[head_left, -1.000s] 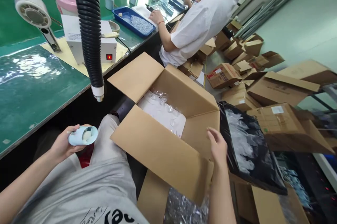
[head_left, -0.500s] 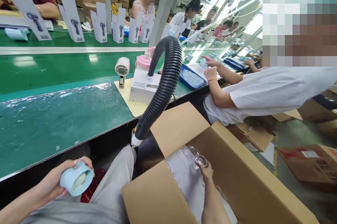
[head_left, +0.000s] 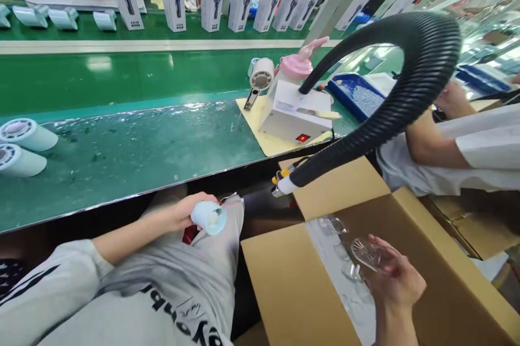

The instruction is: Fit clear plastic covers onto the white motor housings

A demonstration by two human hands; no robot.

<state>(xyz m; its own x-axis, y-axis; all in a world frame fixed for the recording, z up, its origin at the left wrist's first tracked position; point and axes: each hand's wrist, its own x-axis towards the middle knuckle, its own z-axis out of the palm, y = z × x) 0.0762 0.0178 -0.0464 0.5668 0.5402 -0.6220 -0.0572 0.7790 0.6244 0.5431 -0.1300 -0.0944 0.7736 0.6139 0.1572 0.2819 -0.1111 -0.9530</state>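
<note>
My left hand (head_left: 193, 208) is closed around a light-blue cylindrical fan housing (head_left: 202, 215), held over my lap with its open end facing right. Thin wires (head_left: 229, 201) stick out beside it. Over the open cardboard box (head_left: 312, 281), my right hand (head_left: 400, 275) grips a clear round plastic cover (head_left: 365, 254) with radial ribs. More clear plastic parts (head_left: 352, 270) lie on white lining inside the box, below that hand.
A black ribbed hose (head_left: 390, 113) arches from a white machine (head_left: 298, 113) down to a nozzle near the box. Beside the machine stand a handheld fan (head_left: 260, 78) and a pink-topped bottle (head_left: 296, 64). Two fan housings (head_left: 24, 159) lie left; a co-worker's arm (head_left: 430, 140) is right.
My right hand has lifted a clear ribbed cover up from the box's contents. The view has swung left, and the left hand's housing has turned to face more to the right.
</note>
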